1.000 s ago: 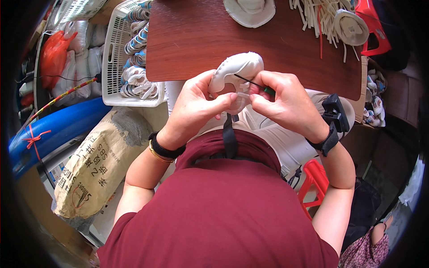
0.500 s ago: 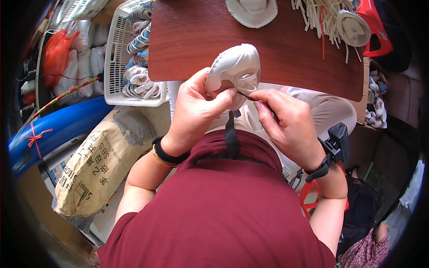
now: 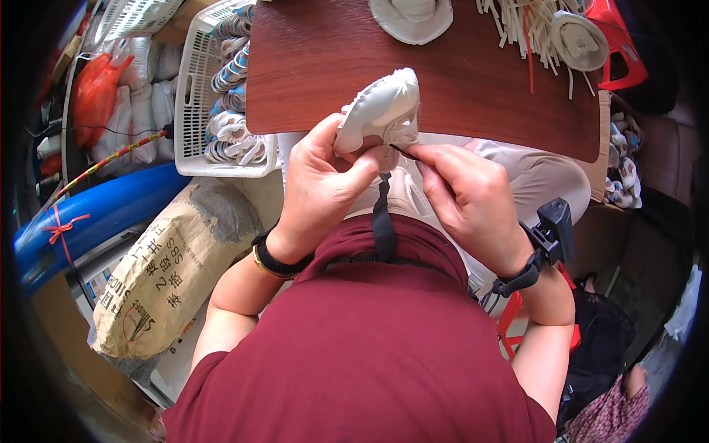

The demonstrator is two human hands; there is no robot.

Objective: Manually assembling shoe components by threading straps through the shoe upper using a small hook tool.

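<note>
My left hand [image 3: 321, 177] is closed around a white shoe upper [image 3: 388, 103], held up over my lap just off the table's near edge. Its rounded end points away from me, and the left thumb presses on its near part. In my right hand [image 3: 469, 192], thumb and fingers pinch a thin dark pointed tool [image 3: 403, 153]. The tip of that tool meets the upper right beside my left thumb; I cannot tell whether it goes into the material. Most of the tool's handle is hidden by the right fingers.
On the brown wooden table [image 3: 502, 96] lie another white upper [image 3: 413, 16], a bundle of pale strips [image 3: 506, 22] and an off-white rounded piece [image 3: 580, 42]. A white basket [image 3: 193, 96] full of uppers stands left, near a paper sack [image 3: 173, 273]. A red stool [image 3: 620, 48] is beyond the table.
The upper has tilted and turned slightly to the left in my left hand. My right hand and the tool have shifted a little left with it.
</note>
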